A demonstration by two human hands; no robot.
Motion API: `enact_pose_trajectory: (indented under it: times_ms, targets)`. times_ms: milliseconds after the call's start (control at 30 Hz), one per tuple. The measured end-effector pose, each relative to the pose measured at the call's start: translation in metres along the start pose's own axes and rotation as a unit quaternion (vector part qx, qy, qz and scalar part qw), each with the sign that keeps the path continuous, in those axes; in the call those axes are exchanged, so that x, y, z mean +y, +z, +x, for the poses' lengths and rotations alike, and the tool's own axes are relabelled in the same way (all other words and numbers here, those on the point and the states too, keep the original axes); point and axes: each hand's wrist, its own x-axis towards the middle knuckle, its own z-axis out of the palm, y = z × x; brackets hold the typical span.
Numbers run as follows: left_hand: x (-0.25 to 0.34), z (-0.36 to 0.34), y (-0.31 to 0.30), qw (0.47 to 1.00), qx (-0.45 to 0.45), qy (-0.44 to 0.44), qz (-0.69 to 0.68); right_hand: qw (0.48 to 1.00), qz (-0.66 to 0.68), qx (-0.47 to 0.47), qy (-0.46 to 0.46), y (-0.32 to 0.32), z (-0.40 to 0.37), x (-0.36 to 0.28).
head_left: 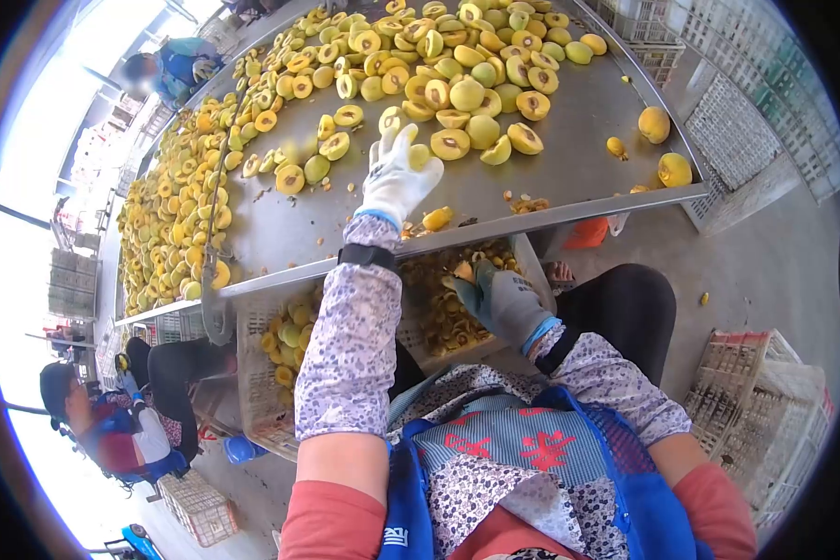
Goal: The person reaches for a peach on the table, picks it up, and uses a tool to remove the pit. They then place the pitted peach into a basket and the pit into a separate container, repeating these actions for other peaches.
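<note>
**A:** What did the place look like on your feed?

**B:** I saw a long steel table (579, 159) running from mid-frame to the upper left. It was heaped with halved yellow fruit (457, 65) and stood over a concrete floor (765, 271).

**A:** Anything around it?

**B:** Two whole fruits (654, 123) lay apart at the right. Below the table's near rim sat a white crate (252, 373) of halves and a bin (535, 271) of brownish scraps. Stacked crates (765, 401) stood at the lower right, and another person (112, 425) sat at the lower left.

**A:** And the hands?

**B:** The left hand (397, 177), white-gloved, reached up over the table with its fingers spread open, the fingertips touching one pale fruit (420, 156) at the pile's near edge. The right hand (502, 301), grey-gloved, hung over the bin, curled around a small yellow piece (464, 271).
</note>
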Motion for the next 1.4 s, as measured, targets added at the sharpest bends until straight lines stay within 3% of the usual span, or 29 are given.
enact_pose_trajectory:
  times_ms: [67,200,267,300,333,400,533,600,633,767,867,900,967,1033,1067,1133,1167,1233,1367,1400]
  targets:
    - [-0.008,0.012,0.023,0.998,-0.014,0.033,0.056,0.998,0.045,0.004,0.050,-0.022,-0.002,-0.019]
    - [-0.016,0.014,0.011,0.995,-0.061,-0.012,0.082,0.994,0.102,0.036,0.020,-0.018,-0.001,-0.015]
    - [-0.016,-0.006,-0.004,0.992,-0.013,-0.038,-0.123,0.976,0.206,0.065,-0.012,-0.020,0.005,-0.019]
    - [-0.016,-0.013,-0.009,0.915,-0.058,-0.133,-0.377,0.976,0.208,0.066,-0.012,-0.022,0.007,-0.021]
    - [-0.006,-0.031,-0.021,0.916,-0.058,-0.133,-0.373,0.961,0.261,0.080,-0.029,-0.021,0.008,-0.022]
    - [0.023,-0.075,-0.048,0.800,-0.070,-0.107,-0.586,0.943,0.316,0.094,-0.045,-0.021,0.011,-0.028]
    - [0.032,-0.114,-0.033,0.800,-0.031,-0.108,-0.590,0.949,0.311,0.042,-0.033,-0.020,0.012,-0.039]
    - [0.044,-0.126,-0.035,0.896,0.039,0.036,-0.442,0.951,0.307,0.033,-0.032,-0.018,0.011,-0.039]
    - [0.044,-0.129,-0.031,0.927,0.085,0.053,-0.363,0.959,0.281,0.017,-0.026,-0.016,0.011,-0.037]
    - [0.038,-0.135,-0.022,0.920,0.110,0.118,-0.358,0.962,0.271,-0.017,-0.016,-0.011,0.009,-0.033]
    - [0.039,-0.137,-0.019,0.951,0.129,0.133,-0.246,0.970,0.234,-0.066,0.008,-0.017,0.009,-0.037]
    - [0.037,-0.138,-0.016,0.935,0.124,0.114,-0.313,0.970,0.234,-0.067,0.011,-0.011,0.007,-0.036]
    - [0.037,-0.140,-0.011,0.914,0.119,0.094,-0.378,0.897,0.440,-0.050,0.011,0.005,0.003,-0.037]
    - [0.041,-0.141,-0.005,0.848,0.142,0.020,-0.510,0.881,0.467,-0.065,0.036,0.013,0.000,-0.042]
    - [0.042,-0.141,-0.005,0.849,0.140,0.020,-0.510,0.865,0.492,-0.079,0.061,0.014,0.000,-0.043]
    - [0.045,-0.142,-0.004,0.754,0.117,-0.103,-0.638,0.872,0.475,-0.092,0.068,0.006,-0.003,-0.044]
    - [0.046,-0.143,-0.006,0.753,0.116,-0.103,-0.640,0.880,0.456,-0.108,0.073,0.003,-0.003,-0.044]
    - [0.048,-0.145,-0.013,0.821,0.109,-0.063,-0.557,0.900,0.421,-0.095,0.065,0.005,-0.003,-0.041]
    - [0.044,-0.147,-0.003,0.846,0.145,0.004,-0.513,0.916,0.400,-0.018,-0.002,0.003,-0.006,-0.046]
    - [0.044,-0.147,-0.001,0.903,0.172,0.029,-0.392,0.916,0.400,-0.017,-0.002,0.004,-0.006,-0.045]
